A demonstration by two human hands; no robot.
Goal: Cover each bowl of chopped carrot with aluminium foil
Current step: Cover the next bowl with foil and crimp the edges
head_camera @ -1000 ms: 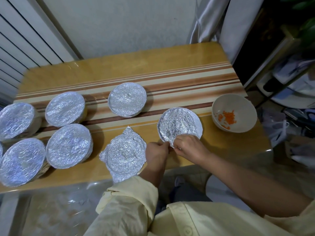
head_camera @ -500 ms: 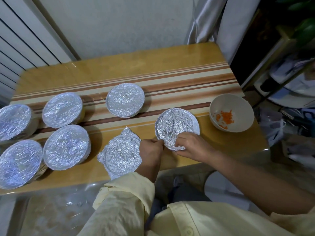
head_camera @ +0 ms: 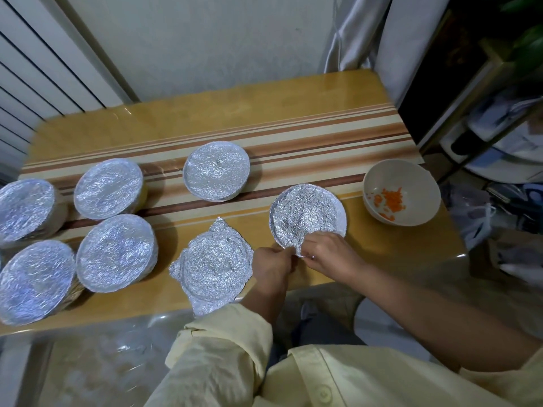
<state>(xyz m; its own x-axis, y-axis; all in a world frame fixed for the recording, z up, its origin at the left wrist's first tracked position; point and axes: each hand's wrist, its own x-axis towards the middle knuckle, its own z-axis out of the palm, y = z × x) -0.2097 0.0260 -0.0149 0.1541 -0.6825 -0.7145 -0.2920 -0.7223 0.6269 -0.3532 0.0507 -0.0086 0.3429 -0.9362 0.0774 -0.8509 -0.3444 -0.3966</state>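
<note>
The foil sheet (head_camera: 305,212) pinched in your right hand (head_camera: 329,254) is thin, crinkled metal, shiny and rough. Right of that hand, the uncovered bowl (head_camera: 411,183) looks smooth and matt. Under both hands the table (head_camera: 205,124) is glossy wood-look. Behind your left hand (head_camera: 273,268), the sleeve (head_camera: 223,348) is matt cloth.

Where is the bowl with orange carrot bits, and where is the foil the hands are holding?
carrot bowl (head_camera: 407,179), head view, bare inner wall above the carrot.
held foil (head_camera: 307,214), head view, middle of the crinkled sheet.
</note>
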